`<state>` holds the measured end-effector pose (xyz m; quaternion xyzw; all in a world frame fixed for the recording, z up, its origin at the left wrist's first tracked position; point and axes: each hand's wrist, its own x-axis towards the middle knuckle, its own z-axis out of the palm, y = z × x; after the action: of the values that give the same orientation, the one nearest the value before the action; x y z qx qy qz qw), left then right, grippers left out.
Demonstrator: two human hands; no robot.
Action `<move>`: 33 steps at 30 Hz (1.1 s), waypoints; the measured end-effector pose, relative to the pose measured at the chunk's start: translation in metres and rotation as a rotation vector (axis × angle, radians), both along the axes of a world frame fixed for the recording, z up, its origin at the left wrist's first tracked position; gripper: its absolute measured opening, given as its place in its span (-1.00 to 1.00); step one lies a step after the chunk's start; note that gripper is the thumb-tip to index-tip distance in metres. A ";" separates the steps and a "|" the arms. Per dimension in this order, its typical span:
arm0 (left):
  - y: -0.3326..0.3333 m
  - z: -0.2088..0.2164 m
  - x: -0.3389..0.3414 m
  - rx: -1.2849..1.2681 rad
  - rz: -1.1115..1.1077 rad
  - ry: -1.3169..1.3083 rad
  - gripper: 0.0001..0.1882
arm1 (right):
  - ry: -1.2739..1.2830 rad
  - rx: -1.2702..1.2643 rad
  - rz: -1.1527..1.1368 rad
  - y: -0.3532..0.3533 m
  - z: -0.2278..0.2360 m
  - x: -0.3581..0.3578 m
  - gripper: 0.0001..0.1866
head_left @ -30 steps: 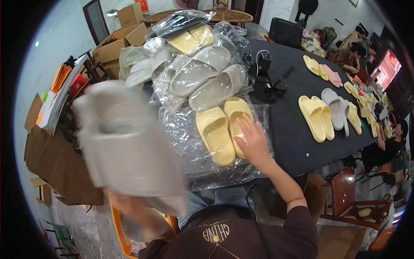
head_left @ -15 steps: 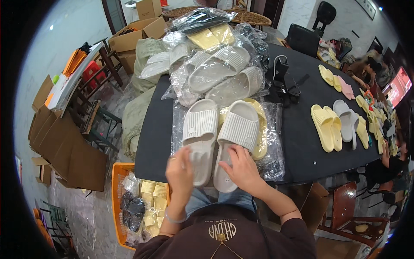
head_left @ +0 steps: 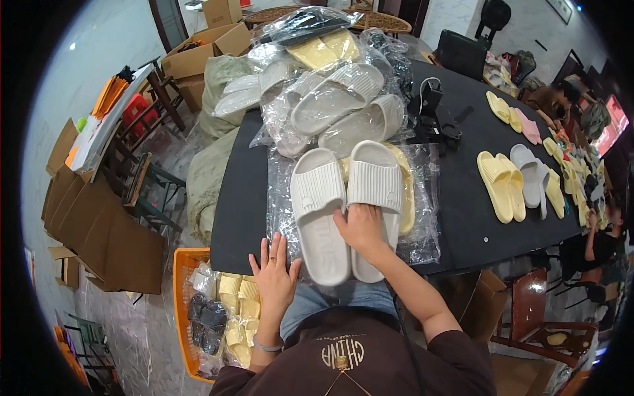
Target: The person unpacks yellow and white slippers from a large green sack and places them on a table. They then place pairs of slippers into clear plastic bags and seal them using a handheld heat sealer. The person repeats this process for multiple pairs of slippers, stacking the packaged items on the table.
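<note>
A pair of pale grey slide slippers lies at the table's near edge, toes pointing away from me. My right hand (head_left: 361,232) reaches into the right slipper (head_left: 374,177), its fingertips hidden under the ribbed strap and its thumb pointing toward the left slipper (head_left: 321,191). Flat at the table edge, my left hand (head_left: 273,272) has its fingers spread and holds nothing. Beneath the pair are a clear plastic bag (head_left: 422,224) and a yellow slipper (head_left: 407,191), mostly covered.
Bagged grey slippers (head_left: 340,99) pile up at the back of the black table (head_left: 456,231). More yellow slippers (head_left: 502,188) lie on the right. An orange crate (head_left: 181,310) of bagged slippers stands lower left. A person (head_left: 561,105) sits at the far right.
My left hand has come down from beside the left slipper to the table edge and spread. My right hand has slid further under the right strap, and the two slippers now sit closer together.
</note>
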<state>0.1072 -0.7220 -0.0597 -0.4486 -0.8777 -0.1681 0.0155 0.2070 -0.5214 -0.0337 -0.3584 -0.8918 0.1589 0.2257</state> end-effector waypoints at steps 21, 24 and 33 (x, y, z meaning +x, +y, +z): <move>0.100 -0.005 -0.071 0.260 0.074 -0.131 -0.68 | 0.661 -0.304 0.074 0.029 0.037 0.088 -0.71; 0.103 -0.023 -0.062 0.302 0.030 0.017 -0.70 | 1.050 -0.368 -0.032 0.035 0.091 0.125 -0.73; 0.109 -0.027 -0.051 0.329 0.069 0.086 -0.62 | 0.487 -0.121 -0.563 0.182 -0.007 0.295 -0.67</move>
<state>0.0561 -0.6130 -0.0871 -0.4165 -0.8517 -0.2893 0.1321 0.5024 -0.3392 -0.0408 -0.5541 -0.6674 0.2236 0.4444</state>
